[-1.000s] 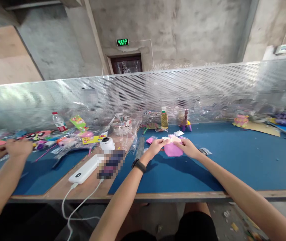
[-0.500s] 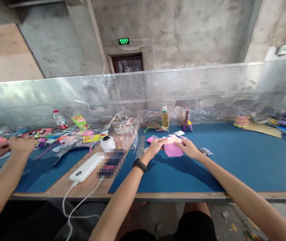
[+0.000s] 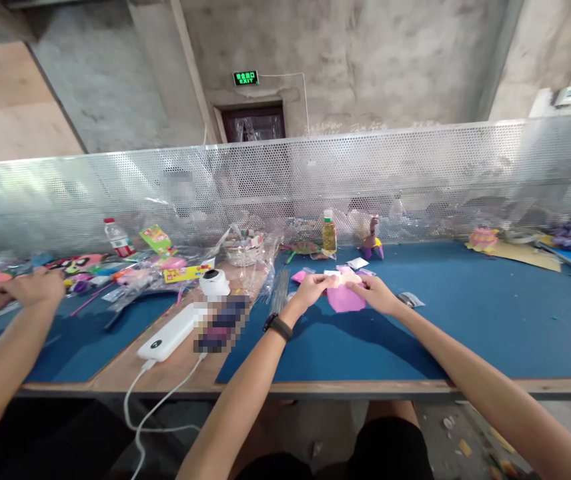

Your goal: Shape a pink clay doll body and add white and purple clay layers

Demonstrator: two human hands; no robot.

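My left hand (image 3: pixel 312 288) and my right hand (image 3: pixel 371 291) meet over the blue mat (image 3: pixel 465 320), both with fingers pinched on a pink foam piece (image 3: pixel 346 297) held between them. A small pale part of the piece sits at my fingertips. A black band is on my left wrist (image 3: pixel 277 327). Small pink scraps and a white tag (image 3: pixel 356 263) lie just behind my hands.
A white power bank (image 3: pixel 165 333) with a cable lies left of me beside a white tape roll (image 3: pixel 214 283). A yellow bottle (image 3: pixel 329 234), a purple toy figure (image 3: pixel 371 241) and a basket (image 3: pixel 243 248) stand by the perforated metal screen (image 3: pixel 415 173). Another person's hands (image 3: pixel 35 287) work among craft clutter at far left.
My hands have stayed on the pink piece with barely any shift. The other person's hands at the left have moved slightly.
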